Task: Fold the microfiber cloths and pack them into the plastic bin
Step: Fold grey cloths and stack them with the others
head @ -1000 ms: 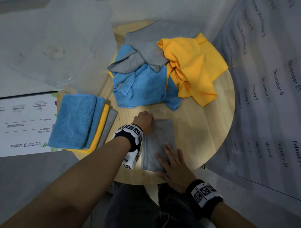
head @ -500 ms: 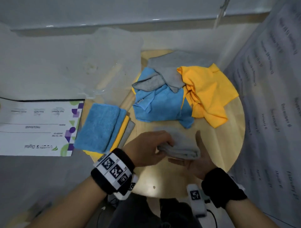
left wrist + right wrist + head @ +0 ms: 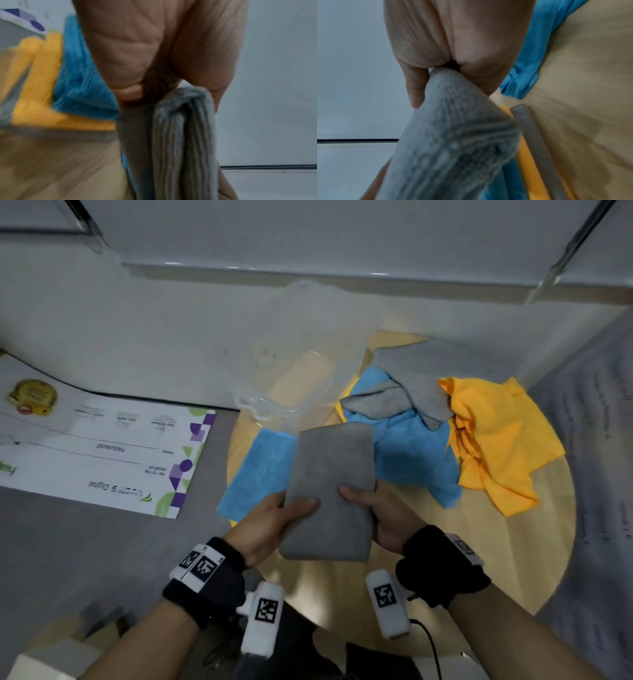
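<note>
Grey cloth [image 3: 330, 491], folded: pinched by left hand [image 3: 270, 527] and right hand [image 3: 383, 518] above stack [image 3: 257, 474]; long axis points toward bin [image 3: 301, 361], beyond.

Overall light: dim, cool and even in the head view; no hard shadows.
Glare: pale streaks along the wall ledge [image 3: 342, 273] at the top.
Shadow: soft, under the folded grey cloth [image 3: 330, 491] and near the lower table [image 3: 513, 559] edge.
Edges: straight lines bow outward in the head view; corners darken.
Left wrist view: smeared by motion; stacked cloths [image 3: 51, 94] streaky.
Right wrist view: grey cloth soft and out of focus; wood grain blurred.
</note>
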{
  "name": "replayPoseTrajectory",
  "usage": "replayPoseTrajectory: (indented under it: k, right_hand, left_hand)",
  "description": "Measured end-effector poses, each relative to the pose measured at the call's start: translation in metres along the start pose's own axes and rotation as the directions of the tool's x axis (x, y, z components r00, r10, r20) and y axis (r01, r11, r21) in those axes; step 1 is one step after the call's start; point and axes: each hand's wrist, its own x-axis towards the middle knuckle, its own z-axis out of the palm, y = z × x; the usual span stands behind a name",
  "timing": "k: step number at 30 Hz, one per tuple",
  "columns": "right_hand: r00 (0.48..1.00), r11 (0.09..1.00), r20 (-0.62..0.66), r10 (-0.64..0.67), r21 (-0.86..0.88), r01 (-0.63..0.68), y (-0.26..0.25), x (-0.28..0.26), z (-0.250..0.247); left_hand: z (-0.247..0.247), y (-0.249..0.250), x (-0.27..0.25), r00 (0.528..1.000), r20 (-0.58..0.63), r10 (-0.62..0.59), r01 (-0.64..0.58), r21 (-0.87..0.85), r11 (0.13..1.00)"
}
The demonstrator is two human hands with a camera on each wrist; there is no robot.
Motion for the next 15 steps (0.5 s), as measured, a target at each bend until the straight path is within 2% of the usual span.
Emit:
replayPoseTrajectory:
  k: [3,5,8,9,11,13,15]
  right_hand:
    - [1.0,0.999,0.011,0.007,0.041,-0.008,0.006,0.025,0.027]
    - [1.0,1.0,0.008,0.026,0.013,-0.026,0.015,0.043,0.039]
    - [0.994,0.976,-0.076,0.083,-0.194,-0.097,0.036,0.072,0.047]
    - [0.99,0.959,-0.104,0.097,-0.255,-0.12,0.042,0.08,0.047]
    - [0.983,0.929,-0.153,0.1,-0.338,-0.147,0.053,0.093,0.046]
    - [0.98,0.904,-0.189,0.068,-0.404,-0.14,0.059,0.099,0.046]
    - [0.98,0.88,-0.195,0.03,-0.46,-0.119,0.058,0.101,0.046]
  left_hand:
    - [-0.031,0.02,0.003,0.989,-0.046,0.14,-0.139,0.031,0.99]
    - [-0.053,0.031,0.005,0.974,-0.104,0.201,-0.189,0.119,0.975]
    - [-0.089,0.033,0.018,0.934,-0.287,0.211,-0.096,0.368,0.925]
    - [-0.101,0.031,0.025,0.922,-0.327,0.21,-0.034,0.469,0.882]
    - [-0.119,0.025,0.033,0.926,-0.321,0.2,0.063,0.653,0.755]
    - [-0.125,0.018,0.04,0.923,-0.305,0.233,0.094,0.767,0.634]
    - [-0.124,0.014,0.043,0.902,-0.298,0.313,0.081,0.828,0.555]
